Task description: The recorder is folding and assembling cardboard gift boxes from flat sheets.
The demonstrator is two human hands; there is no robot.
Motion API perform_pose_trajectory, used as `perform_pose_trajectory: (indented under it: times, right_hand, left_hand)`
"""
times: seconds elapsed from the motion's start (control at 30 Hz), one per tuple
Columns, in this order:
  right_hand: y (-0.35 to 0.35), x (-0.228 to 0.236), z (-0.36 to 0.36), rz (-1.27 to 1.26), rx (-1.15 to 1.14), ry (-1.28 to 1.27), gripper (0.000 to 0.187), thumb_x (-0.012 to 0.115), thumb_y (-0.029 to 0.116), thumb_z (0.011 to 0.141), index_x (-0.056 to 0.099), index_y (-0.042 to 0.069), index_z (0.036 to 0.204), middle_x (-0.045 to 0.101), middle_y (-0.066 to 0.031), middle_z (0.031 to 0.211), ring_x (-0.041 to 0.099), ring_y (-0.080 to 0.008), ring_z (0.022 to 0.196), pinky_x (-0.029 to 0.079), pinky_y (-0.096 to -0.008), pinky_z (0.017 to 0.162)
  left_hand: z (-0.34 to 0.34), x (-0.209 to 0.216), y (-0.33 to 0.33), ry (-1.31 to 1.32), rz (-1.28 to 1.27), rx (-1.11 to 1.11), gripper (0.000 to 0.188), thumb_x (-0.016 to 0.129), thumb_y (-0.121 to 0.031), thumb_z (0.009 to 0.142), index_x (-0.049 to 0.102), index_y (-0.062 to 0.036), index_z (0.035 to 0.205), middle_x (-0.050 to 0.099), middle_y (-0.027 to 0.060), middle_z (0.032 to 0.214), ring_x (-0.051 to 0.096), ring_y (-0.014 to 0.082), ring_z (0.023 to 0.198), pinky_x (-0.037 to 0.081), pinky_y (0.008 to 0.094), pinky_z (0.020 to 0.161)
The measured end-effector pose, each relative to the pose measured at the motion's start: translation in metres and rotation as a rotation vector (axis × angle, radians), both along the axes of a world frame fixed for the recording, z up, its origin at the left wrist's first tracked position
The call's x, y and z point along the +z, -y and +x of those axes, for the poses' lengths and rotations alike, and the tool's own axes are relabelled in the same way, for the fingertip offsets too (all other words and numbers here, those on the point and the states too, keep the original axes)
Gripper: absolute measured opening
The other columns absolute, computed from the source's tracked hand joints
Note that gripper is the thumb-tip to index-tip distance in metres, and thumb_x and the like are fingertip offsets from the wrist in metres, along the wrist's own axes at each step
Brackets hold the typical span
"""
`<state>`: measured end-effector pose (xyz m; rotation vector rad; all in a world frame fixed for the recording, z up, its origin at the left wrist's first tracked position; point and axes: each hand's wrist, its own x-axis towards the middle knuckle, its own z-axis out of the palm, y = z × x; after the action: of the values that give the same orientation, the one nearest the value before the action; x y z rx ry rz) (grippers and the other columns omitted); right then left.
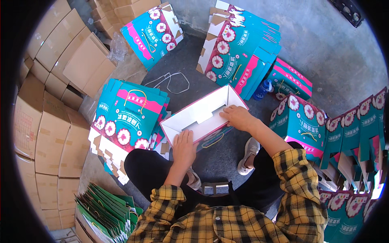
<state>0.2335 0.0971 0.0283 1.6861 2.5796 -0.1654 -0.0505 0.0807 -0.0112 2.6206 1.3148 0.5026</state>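
Between my knees an open cardboard gift box (210, 101) shows its white inside, with a notched flap across the opening. My left hand (184, 146) grips the near wall toward its left end, fingers hooked over the rim. At the right end my right hand (240, 116) holds the same wall, its fingers reaching inside the box. The outer face of the box is mostly hidden; a bit of teal and a yellow cord handle show below the rim.
Flat printed cartons (129, 109) lie stacked at the left, and more (239, 52) lean at the far wall. Folded boxes (300, 121) stand at the right beside a blue bottle (263, 89). Brown cartons (60, 133) line the left side. A white cord loop (174, 83) lies on the floor.
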Motion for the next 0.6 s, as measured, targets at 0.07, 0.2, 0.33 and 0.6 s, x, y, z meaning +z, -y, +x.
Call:
perform_pose_trajectory:
  times: [0.07,0.2,0.33,0.6]
  right_hand:
    - [0.005,0.004,0.000,0.046,0.018,-0.056,0.045,0.074,0.023,0.073,0.060,0.010,0.113,0.059,-0.0106,0.107,0.056,-0.0287,0.105,0.049,-0.0399,0.086]
    - [0.012,0.031,0.007,0.055,-0.123,-0.394,0.036,0.065,0.030,0.084,0.061,0.007,0.112,0.060,-0.0141,0.110,0.056,-0.0335,0.106,0.047,-0.0413,0.090]
    - [-0.010,-0.008,0.054,0.285,-0.516,-0.554,0.051,0.053,0.046,0.090,0.059,0.002,0.116,0.060,-0.0168,0.115,0.055,-0.0353,0.107,0.045,-0.0406,0.092]
    - [-0.003,-0.051,0.106,-0.595,-1.113,-1.263,0.081,0.030,0.072,0.089,0.057,0.004,0.123,0.066,-0.0075,0.108,0.063,-0.0198,0.096,0.048,-0.0352,0.082]
  left_hand:
    - [0.002,0.006,0.003,0.014,0.063,0.014,0.053,0.069,-0.022,0.080,0.052,0.0024,0.124,0.050,0.0211,0.130,0.042,0.0375,0.127,0.030,0.0495,0.106]
    - [-0.009,0.025,0.008,0.396,0.143,0.129,0.058,0.066,-0.019,0.081,0.046,0.0053,0.129,0.043,0.0250,0.136,0.036,0.0411,0.131,0.025,0.0497,0.109]
    - [-0.041,-0.031,-0.055,0.917,-0.296,0.640,0.064,0.054,-0.048,0.090,0.047,0.0021,0.130,0.046,0.0219,0.135,0.040,0.0319,0.129,0.029,0.0460,0.107]
    - [-0.075,-0.074,-0.066,1.329,-1.076,0.950,0.062,0.046,-0.063,0.088,0.061,-0.0086,0.114,0.066,0.0126,0.104,0.062,0.0264,0.093,0.047,0.0418,0.082]
